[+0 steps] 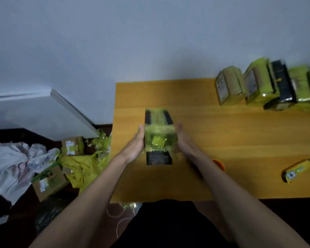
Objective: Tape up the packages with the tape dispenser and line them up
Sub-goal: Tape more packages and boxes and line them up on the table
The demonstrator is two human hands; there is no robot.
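- Two bare forearms reach forward from the bottom edge over the near edge of the wooden desk [222,140].
- Orange round object [219,164] sits on the desk, mostly hidden behind the right forearm; can't tell what it is.
- Left hand [135,144] is flat, fingers straight, pressed against the left side of the dark package [158,138].
- Right hand [183,140] is flat too, fingers straight, pressed against the package's right side; neither hand curls round it.
- Dark package is black, wrapped across the middle with yellow-green tape, a small yellow label on top; held between both palms near the desk's middle-left. Can't tell if it rests on the desk or is lifted.
- Yellow wrapped item [301,169] lies on its side near the desk's right edge, well apart from the hands.
- On the floor left of the desk: two cardboard boxes [49,181], a pile of yellow-green tape scraps [82,167], a crumpled white cloth [13,165].
- White board [43,117] leans beyond the boxes.
- Far right corner of the desk: row of taped packages [265,86] stands upright side by side, touching, mostly yellow-green, one black.
- Plain grey-white wall [150,33] behind everything.
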